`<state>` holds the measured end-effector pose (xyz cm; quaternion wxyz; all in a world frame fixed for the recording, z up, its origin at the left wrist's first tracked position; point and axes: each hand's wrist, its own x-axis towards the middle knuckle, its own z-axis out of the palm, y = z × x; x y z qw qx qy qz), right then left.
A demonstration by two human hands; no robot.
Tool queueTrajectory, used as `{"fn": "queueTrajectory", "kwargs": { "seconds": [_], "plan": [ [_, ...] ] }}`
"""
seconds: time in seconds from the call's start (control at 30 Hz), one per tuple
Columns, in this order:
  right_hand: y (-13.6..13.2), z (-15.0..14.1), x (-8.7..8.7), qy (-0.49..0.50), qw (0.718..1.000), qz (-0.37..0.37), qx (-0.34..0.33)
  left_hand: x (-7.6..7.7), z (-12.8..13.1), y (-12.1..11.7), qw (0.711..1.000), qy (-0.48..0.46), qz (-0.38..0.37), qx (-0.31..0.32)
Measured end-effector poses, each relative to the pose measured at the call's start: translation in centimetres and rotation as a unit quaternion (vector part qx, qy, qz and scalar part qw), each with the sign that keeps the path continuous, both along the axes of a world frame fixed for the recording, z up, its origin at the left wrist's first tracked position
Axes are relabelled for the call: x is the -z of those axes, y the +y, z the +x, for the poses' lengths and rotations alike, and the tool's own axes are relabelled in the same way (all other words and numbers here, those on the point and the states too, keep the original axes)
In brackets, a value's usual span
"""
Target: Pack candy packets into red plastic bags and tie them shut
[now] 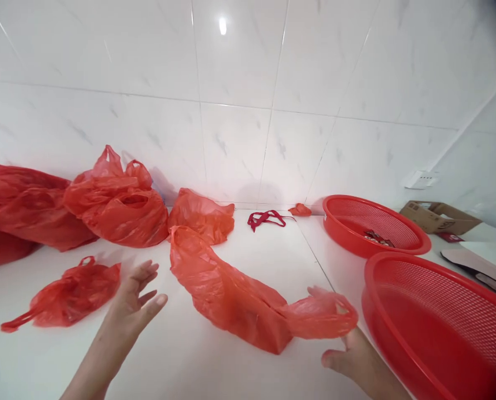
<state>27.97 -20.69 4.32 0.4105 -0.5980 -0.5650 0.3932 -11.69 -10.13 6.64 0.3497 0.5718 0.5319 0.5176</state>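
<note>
The right hand (351,353) is presenting a spread grip at the right end of the long red bag (239,297), the thumb standing apart while film is lying over the fingers; whether they are passing through the handle loop or only resting behind it cannot be told. The left hand (137,303) is hovering left of the long red bag, its grip spread and touching no film. The long red bag is slanting across the bench (168,364). Thin film of this kind is probably calling for a pinch on a doubled edge, the left hand steadying the far end and the right applying slow, even tension; sharp pulling is likely to be tearing the handle. Just behind the far end, a creased bag (201,214) is crowding the film and possibly catching it. Left of the long red bag, a small crumpled bag (76,291) is lying beside the left forearm, and a bulging bag (118,208) is standing farther back. Behind it, a dark red strap (266,219) is lying loose. To its right, a near basket (375,303) is limiting elbow room, with a far basket (335,225) and a cardboard box (437,216) sitting beyond.
</note>
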Motion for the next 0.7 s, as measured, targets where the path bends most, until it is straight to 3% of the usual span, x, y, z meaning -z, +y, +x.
{"fn": "queueTrajectory", "kwargs": {
  "seconds": [0.07, 0.13, 0.2, 0.3, 0.43, 0.53, 0.63, 0.7],
  "plan": [
    [-0.1, -0.2, 0.7, -0.031, 0.999, -0.028, 0.006, 1.6, 0.6, -0.2, 0.998, 0.028, -0.050, 0.031],
    [0.3, -1.0, 0.4, -0.015, 1.000, -0.018, -0.004, 2.1, 2.2, -0.3, 0.992, 0.011, -0.081, 0.093],
    [1.3, -2.5, -0.4, 0.049, 0.998, -0.003, -0.026, 1.9, 4.5, -0.3, 0.977, -0.055, -0.106, 0.176],
    [3.4, -5.2, -1.6, 0.144, 0.987, -0.017, -0.068, 1.0, 7.9, -0.2, 0.931, -0.171, -0.130, 0.294],
    [6.0, -7.7, -3.2, 0.216, 0.973, -0.017, -0.074, -0.2, 10.6, 0.3, 0.868, -0.264, -0.189, 0.377],
    [7.8, -7.9, -4.3, 0.336, 0.941, 0.002, -0.037, -0.5, 11.4, 1.4, 0.846, -0.342, -0.247, 0.326],
    [10.2, -7.5, -4.4, 0.484, 0.875, 0.000, 0.026, -0.5, 11.9, 3.3, 0.842, -0.430, -0.251, 0.209],
    [12.1, -7.3, -3.5, 0.546, 0.835, -0.026, 0.059, -0.1, 12.4, 4.9, 0.831, -0.483, -0.236, 0.143]
  ]
}}
